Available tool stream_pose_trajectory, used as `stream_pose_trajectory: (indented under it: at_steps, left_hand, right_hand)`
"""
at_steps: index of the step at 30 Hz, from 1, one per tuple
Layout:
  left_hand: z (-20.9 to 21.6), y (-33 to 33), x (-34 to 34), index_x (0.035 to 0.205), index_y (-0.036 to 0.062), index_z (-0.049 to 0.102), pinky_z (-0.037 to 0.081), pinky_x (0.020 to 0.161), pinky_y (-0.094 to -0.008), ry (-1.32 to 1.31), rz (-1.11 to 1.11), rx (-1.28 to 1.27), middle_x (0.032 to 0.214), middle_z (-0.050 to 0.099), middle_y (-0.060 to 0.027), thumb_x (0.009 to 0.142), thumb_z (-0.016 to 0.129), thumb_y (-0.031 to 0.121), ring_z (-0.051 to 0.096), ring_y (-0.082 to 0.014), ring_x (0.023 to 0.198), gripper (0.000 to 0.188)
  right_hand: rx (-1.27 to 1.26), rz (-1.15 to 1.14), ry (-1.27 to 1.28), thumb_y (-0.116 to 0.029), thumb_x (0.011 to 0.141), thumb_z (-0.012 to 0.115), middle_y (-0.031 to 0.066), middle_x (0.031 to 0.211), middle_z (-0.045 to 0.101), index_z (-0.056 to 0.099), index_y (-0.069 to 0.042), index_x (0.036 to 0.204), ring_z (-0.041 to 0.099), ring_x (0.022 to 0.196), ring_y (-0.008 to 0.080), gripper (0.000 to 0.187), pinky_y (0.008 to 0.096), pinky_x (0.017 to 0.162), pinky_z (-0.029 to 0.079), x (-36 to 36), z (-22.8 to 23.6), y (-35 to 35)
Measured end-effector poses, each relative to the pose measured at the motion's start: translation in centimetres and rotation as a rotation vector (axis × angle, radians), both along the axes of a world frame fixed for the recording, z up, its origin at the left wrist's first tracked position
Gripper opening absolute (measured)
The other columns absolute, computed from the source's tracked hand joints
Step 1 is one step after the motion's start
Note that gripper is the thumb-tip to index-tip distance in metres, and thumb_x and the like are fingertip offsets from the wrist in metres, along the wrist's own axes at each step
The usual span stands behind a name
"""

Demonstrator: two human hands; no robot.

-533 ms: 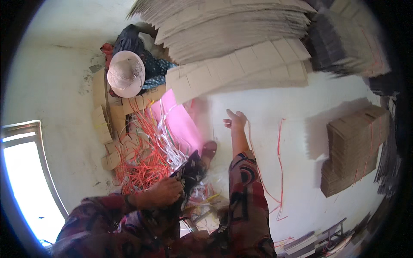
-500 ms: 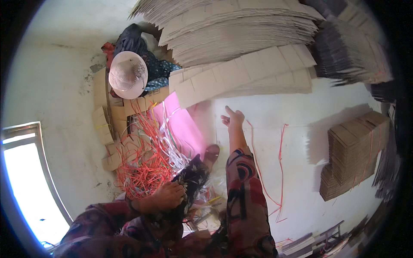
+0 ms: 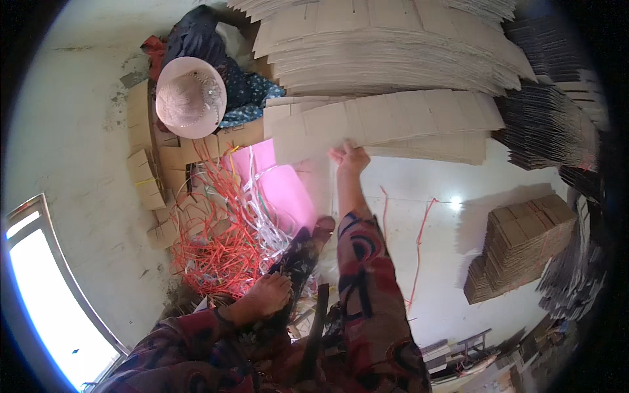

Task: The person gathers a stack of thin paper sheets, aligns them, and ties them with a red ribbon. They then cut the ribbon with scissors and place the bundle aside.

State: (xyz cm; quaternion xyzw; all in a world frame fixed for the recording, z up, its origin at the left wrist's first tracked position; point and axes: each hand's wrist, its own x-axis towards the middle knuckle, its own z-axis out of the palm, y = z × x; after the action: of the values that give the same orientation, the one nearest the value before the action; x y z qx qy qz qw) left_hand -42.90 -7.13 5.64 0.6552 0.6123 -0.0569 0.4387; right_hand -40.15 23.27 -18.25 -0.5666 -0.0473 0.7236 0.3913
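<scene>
My right hand point(image 3: 349, 158) reaches forward and pinches the near edge of a long, slotted brown cardboard strip point(image 3: 393, 121). That strip lies slightly askew on top of similar strips. Behind it rises a tall pile of the same cardboard point(image 3: 393, 59). My left hand point(image 3: 268, 293) rests on my leg in dark flowered trousers point(image 3: 295, 262), fingers laid over the cloth and holding nothing. To the left of my foot point(image 3: 324, 227) lies a tangle of red and white plastic straps point(image 3: 226, 252), beside a pink sheet point(image 3: 285, 196).
A pale sun hat point(image 3: 190, 98) rests at the far left by dark clothing point(image 3: 196, 39). On the right stands a strapped cardboard stack point(image 3: 524, 239), with darker stacks point(image 3: 547, 121) behind. A loose red strap point(image 3: 419, 252) lies on the pale floor point(image 3: 393, 196).
My right hand has moved forward from above the floor to the cardboard strip's near edge and closed on it. My left hand stays on my leg. The view has shifted slightly.
</scene>
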Motion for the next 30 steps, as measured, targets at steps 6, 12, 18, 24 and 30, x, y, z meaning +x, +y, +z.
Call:
stream_pose_trajectory:
  at_steps: [6, 12, 18, 24, 30]
  left_hand:
    - [-1.4, 0.2, 0.7, 0.092, 0.0007, 0.058, 0.046, 0.078, -0.0396, -0.016, -0.048, 0.125, 0.096, 0.058, -0.0124, 0.076, 0.057, 0.021, 0.055, -0.0288, 0.09, 0.025]
    - [-2.3, 3.5, 1.7, 0.096, 0.0012, 0.058, 0.046, 0.084, -0.0428, 0.01, 0.108, 0.033, 0.098, 0.059, -0.0162, 0.08, 0.055, 0.022, 0.056, -0.0325, 0.092, 0.027]
    - [-1.1, 9.3, 1.8, 0.115, 0.0005, 0.054, 0.042, 0.093, -0.0423, -0.142, 0.154, 0.025, 0.111, 0.059, -0.0192, 0.078, 0.063, 0.027, 0.054, -0.0346, 0.106, 0.046]
    - [2.2, 29.0, -5.4, 0.136, -0.0017, 0.031, 0.03, 0.105, -0.0424, 0.187, 0.244, 0.587, 0.136, 0.039, -0.0212, 0.072, 0.071, 0.011, 0.036, -0.0376, 0.126, 0.077]
    - [-0.2, 48.3, -8.9, 0.143, 0.0019, 0.016, 0.021, 0.109, -0.0451, 0.261, 0.052, 0.79, 0.145, 0.024, -0.0212, 0.064, 0.078, 0.02, 0.02, -0.0378, 0.135, 0.102]
  right_hand:
    - [-0.012, -0.081, 0.136, 0.001, 0.082, 0.057, 0.0176, 0.076, 0.059, 0.052, 0.007, 0.105, 0.062, 0.056, 0.0318, 0.024, 0.0483, 0.051, 0.057, -1.8, 1.7, -1.9]
    - [-0.327, 0.253, 0.298, -0.006, 0.083, 0.061, 0.0205, 0.088, 0.058, 0.051, 0.007, 0.106, 0.064, 0.069, 0.0356, 0.028, 0.0512, 0.062, 0.057, -0.1, -0.1, -1.9]
    - [-0.242, 0.273, 0.164, -0.012, 0.081, 0.065, 0.0167, 0.092, 0.058, 0.049, 0.003, 0.111, 0.062, 0.078, 0.0326, 0.037, 0.0501, 0.073, 0.054, 4.8, 3.8, 2.2]
    - [-0.099, -0.136, 0.4, -0.012, 0.083, 0.063, 0.0048, 0.094, 0.058, 0.05, -0.007, 0.117, 0.057, 0.087, 0.0183, 0.037, 0.0408, 0.078, 0.051, 9.4, 7.6, 11.0]
    - [0.014, -0.325, 0.4, -0.018, 0.083, 0.063, 0.0066, 0.101, 0.056, 0.05, -0.01, 0.111, 0.05, 0.102, 0.023, 0.032, 0.0495, 0.088, 0.044, 9.0, 4.9, 18.0]
